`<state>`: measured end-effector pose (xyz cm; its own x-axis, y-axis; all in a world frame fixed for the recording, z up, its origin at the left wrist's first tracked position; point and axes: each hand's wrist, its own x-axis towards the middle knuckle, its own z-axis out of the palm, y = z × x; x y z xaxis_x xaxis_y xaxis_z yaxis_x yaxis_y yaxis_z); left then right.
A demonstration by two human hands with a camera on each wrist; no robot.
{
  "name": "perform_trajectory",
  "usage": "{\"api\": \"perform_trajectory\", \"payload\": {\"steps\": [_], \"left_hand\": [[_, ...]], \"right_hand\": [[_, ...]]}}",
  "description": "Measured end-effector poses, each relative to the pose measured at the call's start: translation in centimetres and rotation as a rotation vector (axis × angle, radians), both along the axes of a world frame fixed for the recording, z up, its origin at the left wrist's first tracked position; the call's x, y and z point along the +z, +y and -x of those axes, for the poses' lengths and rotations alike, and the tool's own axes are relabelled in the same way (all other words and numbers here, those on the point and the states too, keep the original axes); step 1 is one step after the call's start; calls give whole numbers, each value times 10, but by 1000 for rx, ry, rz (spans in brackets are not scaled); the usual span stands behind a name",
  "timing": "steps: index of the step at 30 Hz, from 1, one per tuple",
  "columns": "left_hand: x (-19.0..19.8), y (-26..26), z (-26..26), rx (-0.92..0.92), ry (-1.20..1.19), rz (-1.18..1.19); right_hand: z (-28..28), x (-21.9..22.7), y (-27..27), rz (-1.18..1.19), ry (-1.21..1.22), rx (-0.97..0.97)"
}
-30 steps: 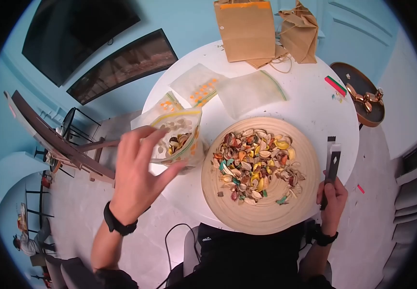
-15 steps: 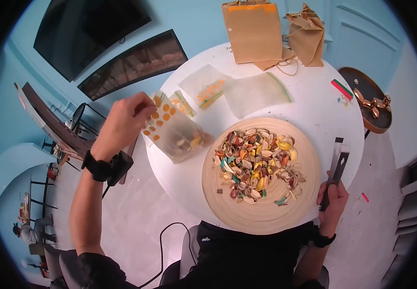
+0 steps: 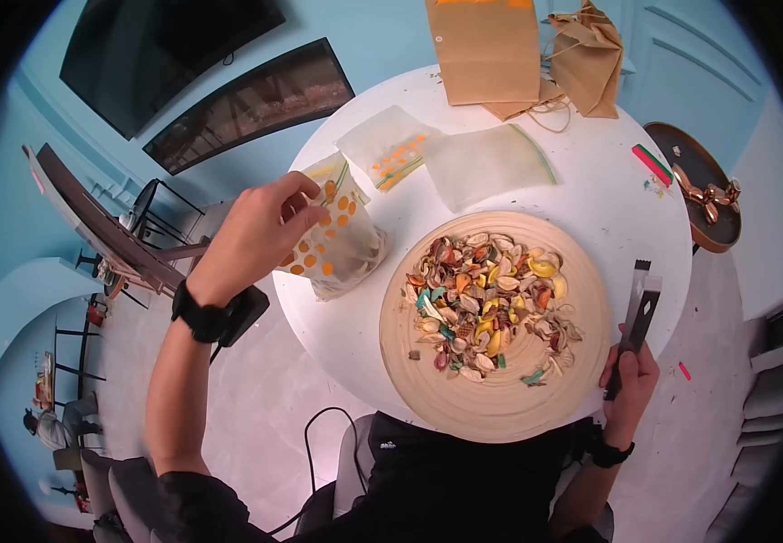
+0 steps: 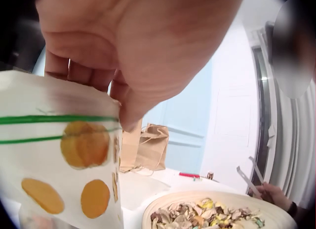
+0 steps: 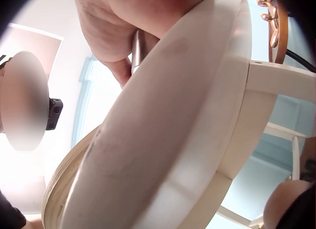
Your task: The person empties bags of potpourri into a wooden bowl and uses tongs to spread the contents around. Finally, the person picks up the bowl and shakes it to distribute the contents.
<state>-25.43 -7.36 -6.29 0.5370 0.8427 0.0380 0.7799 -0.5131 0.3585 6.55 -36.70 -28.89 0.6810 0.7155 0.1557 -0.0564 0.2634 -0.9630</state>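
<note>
My left hand point(image 3: 260, 231) pinches the top edge of a translucent zip bag point(image 3: 341, 249) printed with orange dots, at the table's left side. In the left wrist view the thumb and fingers lie at the bag's rim, above its green zip line point(image 4: 54, 119). The bag stands on the table with dark contents showing dimly low down. Over at the right table edge my right hand point(image 3: 634, 385) grips a pair of tongs point(image 3: 637, 312), tips pointing away from me. Between the hands, a round wooden plate point(image 3: 500, 412) bears a heap of dried petals and potpourri point(image 3: 477, 308).
Two flat zip bags point(image 3: 491, 167) lie at the back of the white table point(image 3: 355, 353). Brown paper bags point(image 3: 489, 54) stand behind them. A red and green strip point(image 3: 652, 165) lies at the right edge, near a dark side tray point(image 3: 703, 154).
My left hand came from over the bag's open mouth to its top edge. The bag, earlier wide open, was tilted, and now stands more upright. The right hand keeps hold of the tongs.
</note>
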Motion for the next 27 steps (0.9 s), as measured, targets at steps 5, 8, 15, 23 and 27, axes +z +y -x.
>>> {"api": "perform_trajectory", "payload": {"steps": [5,8,15,23,27], "left_hand": [[-6,-30,30,-196,7,-199],[-6,-42,47,-212,155,-295],[-13,-37,58,-219,-53,-377],[-26,-38,53,-233,-133,-324],[-30,-39,53,-212,-155,-335]], "right_hand": [[-1,1,-2,15,-16,11],[-1,2,-1,15,-16,21],[2,8,3,85,17,-15],[2,11,4,113,29,-22],[5,15,5,129,27,-29]]}}
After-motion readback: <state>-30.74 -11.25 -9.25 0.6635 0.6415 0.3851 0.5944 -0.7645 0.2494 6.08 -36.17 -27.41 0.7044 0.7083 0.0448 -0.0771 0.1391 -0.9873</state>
